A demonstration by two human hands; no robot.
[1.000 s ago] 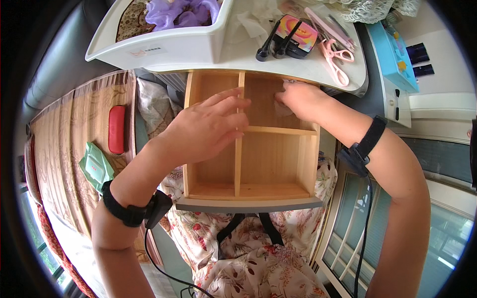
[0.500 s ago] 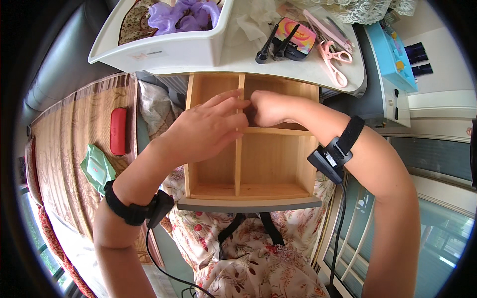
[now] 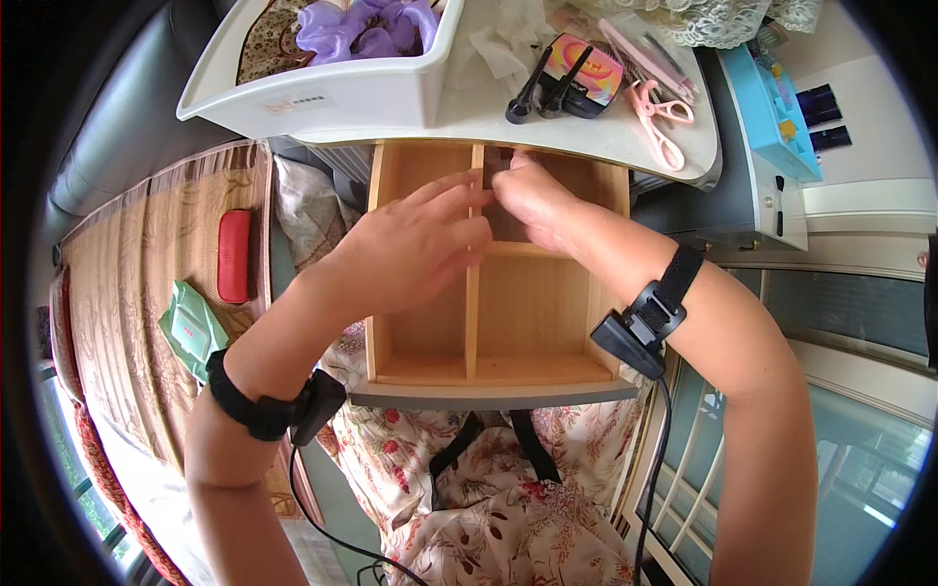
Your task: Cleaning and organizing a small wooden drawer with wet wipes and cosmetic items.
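Observation:
A pulled-out wooden drawer [image 3: 528, 375] is split by slats into compartments. My left hand [image 3: 415, 239] hovers over its left side, fingers stretched towards the lengthwise divider [image 3: 472, 313]; nothing shows in it. In the back right compartment, my right hand [image 3: 535, 200] is bent down with its fingers curled and mostly hidden. A small, dark, see-through patch shows beside those fingers, against the divider; I cannot make out what it is. Black straps with small boxes sit round my left forearm [image 3: 259, 405] and right forearm [image 3: 674, 293].
On the white tabletop above stand a white bin [image 3: 332, 103] with purple fabric, a colourful case [image 3: 586, 73], black brushes [image 3: 523, 105] and a pink eyelash curler [image 3: 660, 122]. To the left lie a red pouch [image 3: 234, 256] and a green wipes pack [image 3: 193, 330]. Cables hang from both straps.
My right hand has moved farther back in its compartment and its wrist has turned; the forearm has shifted slightly left. My left hand stays nearly in place.

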